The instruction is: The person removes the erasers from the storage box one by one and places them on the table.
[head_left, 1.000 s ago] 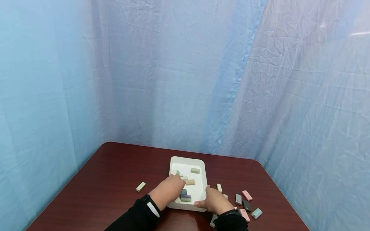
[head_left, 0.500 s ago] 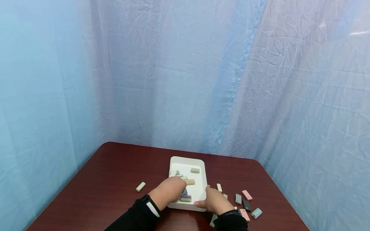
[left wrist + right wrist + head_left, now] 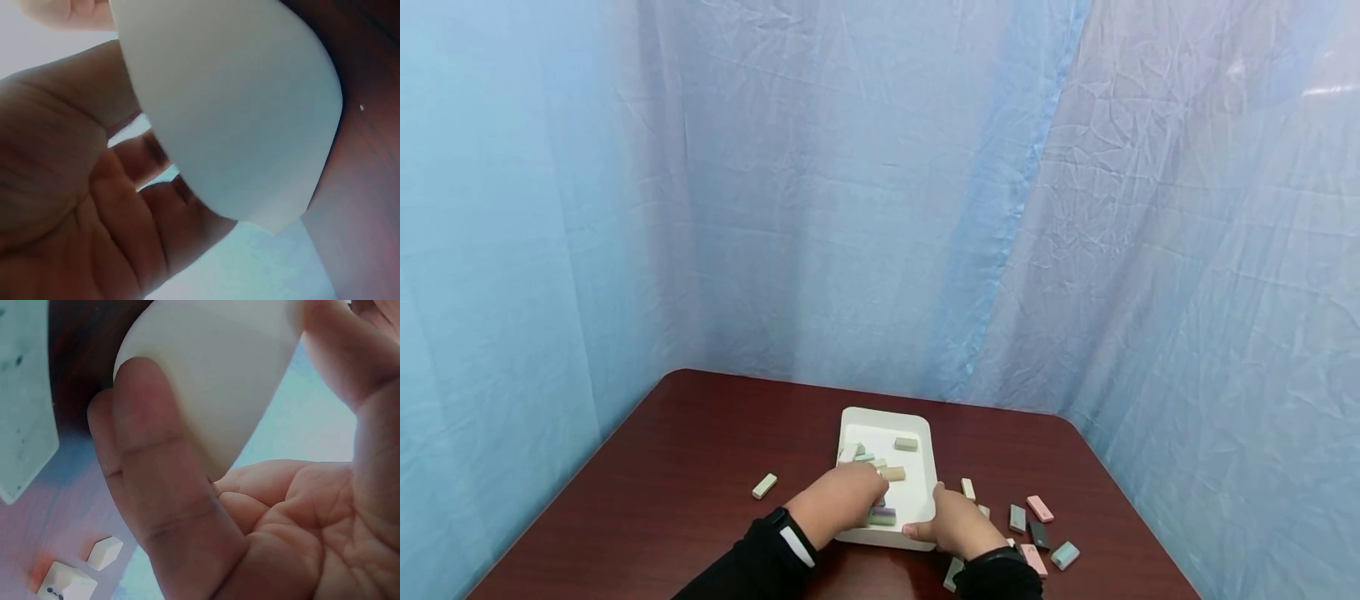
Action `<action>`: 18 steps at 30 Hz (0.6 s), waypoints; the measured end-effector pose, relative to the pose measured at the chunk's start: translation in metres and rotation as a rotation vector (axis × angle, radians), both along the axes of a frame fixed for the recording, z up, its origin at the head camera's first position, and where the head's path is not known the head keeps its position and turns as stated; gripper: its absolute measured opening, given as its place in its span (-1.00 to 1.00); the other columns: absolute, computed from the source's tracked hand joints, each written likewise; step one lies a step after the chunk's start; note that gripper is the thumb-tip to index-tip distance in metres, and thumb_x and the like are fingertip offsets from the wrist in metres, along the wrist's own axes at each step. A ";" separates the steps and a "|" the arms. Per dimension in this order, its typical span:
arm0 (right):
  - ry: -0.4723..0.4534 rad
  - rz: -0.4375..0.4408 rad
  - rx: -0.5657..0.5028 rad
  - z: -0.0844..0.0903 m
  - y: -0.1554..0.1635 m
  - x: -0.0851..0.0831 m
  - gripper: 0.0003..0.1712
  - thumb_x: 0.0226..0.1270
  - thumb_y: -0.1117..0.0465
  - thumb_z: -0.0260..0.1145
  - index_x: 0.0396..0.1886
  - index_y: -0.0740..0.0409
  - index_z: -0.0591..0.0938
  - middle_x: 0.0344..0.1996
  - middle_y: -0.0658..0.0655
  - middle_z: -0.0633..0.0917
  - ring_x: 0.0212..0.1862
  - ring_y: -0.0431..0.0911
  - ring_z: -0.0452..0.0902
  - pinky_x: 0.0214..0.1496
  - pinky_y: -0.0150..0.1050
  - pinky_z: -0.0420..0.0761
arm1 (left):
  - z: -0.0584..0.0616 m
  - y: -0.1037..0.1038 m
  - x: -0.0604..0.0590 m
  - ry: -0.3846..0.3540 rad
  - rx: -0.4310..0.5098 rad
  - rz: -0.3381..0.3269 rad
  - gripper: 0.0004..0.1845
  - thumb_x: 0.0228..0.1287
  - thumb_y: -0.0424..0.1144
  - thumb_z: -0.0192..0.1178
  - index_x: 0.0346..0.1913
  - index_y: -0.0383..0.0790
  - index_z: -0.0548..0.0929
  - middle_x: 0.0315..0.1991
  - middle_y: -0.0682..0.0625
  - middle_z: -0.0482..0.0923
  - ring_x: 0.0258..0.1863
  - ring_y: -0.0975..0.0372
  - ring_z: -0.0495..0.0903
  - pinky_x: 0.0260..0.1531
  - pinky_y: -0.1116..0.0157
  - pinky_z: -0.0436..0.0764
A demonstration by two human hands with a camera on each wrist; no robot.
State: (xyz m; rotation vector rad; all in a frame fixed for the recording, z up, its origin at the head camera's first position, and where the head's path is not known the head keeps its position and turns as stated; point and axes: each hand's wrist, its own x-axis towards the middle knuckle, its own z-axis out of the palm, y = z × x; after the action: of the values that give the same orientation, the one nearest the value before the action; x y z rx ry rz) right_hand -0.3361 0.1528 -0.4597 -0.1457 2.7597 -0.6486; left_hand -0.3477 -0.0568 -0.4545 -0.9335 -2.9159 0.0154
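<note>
A white tray holds several small pastel blocks that look like erasers. My right hand grips its near right corner, thumb over the rim and fingers against the outer wall. My left hand reaches over the left wall into the tray, its fingers bent down among the blocks. The tray wall hides those fingertips in the left wrist view, so I cannot tell whether they hold a block. Near them lie a lavender and green block, a tan block and a white block. A grey-green block lies farther back.
One cream block lies on the dark red table left of the tray. Several more are scattered at the right, among them a pink block, a dark block and a teal block. Blue curtains hang behind.
My left hand has shifted slightly right and nearer inside the tray, uncovering the white block at the left wall and covering most of a dark blue block. My right hand stays on the corner.
</note>
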 end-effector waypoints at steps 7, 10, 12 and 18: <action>0.003 -0.007 -0.006 0.003 0.000 0.001 0.13 0.25 -0.14 0.61 0.51 0.55 0.35 0.39 0.57 0.52 0.39 0.41 0.51 0.34 0.35 0.51 | 0.010 -0.018 -0.014 -0.118 0.255 0.045 -0.69 0.15 -0.18 0.63 -0.19 -0.06 0.66 -0.35 0.14 0.62 -0.37 0.34 0.54 -0.31 0.31 0.56; -0.001 -0.010 -0.013 0.004 -0.001 0.002 0.15 0.25 -0.15 0.61 0.52 0.55 0.33 0.39 0.56 0.52 0.39 0.41 0.51 0.33 0.34 0.52 | 0.019 -0.035 -0.019 -0.134 0.321 0.084 -0.74 0.20 -0.18 0.60 -0.16 -0.05 0.70 -0.31 0.15 0.65 -0.33 0.33 0.55 -0.28 0.29 0.57; -0.002 -0.009 -0.014 0.004 -0.001 0.002 0.16 0.25 -0.14 0.61 0.53 0.54 0.32 0.38 0.56 0.52 0.38 0.42 0.51 0.33 0.34 0.52 | 0.022 -0.046 -0.022 -0.123 0.332 0.132 -0.77 0.21 -0.20 0.59 -0.17 -0.07 0.72 -0.32 0.13 0.66 -0.32 0.30 0.56 -0.26 0.25 0.58; 0.000 -0.007 -0.006 0.002 -0.002 0.003 0.15 0.25 -0.14 0.61 0.52 0.55 0.33 0.38 0.56 0.52 0.39 0.43 0.50 0.35 0.34 0.51 | 0.022 -0.081 -0.032 -0.032 0.332 0.284 -0.88 0.28 -0.39 0.46 -0.20 -0.13 0.76 -0.29 0.02 0.68 -0.24 0.19 0.63 -0.18 0.17 0.65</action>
State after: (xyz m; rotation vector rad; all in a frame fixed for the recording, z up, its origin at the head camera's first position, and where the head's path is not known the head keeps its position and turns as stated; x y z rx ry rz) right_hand -0.3334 0.1506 -0.4573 -0.1381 2.7600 -0.6585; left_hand -0.3798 -0.1373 -0.4322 -0.4706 -2.9226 -0.4533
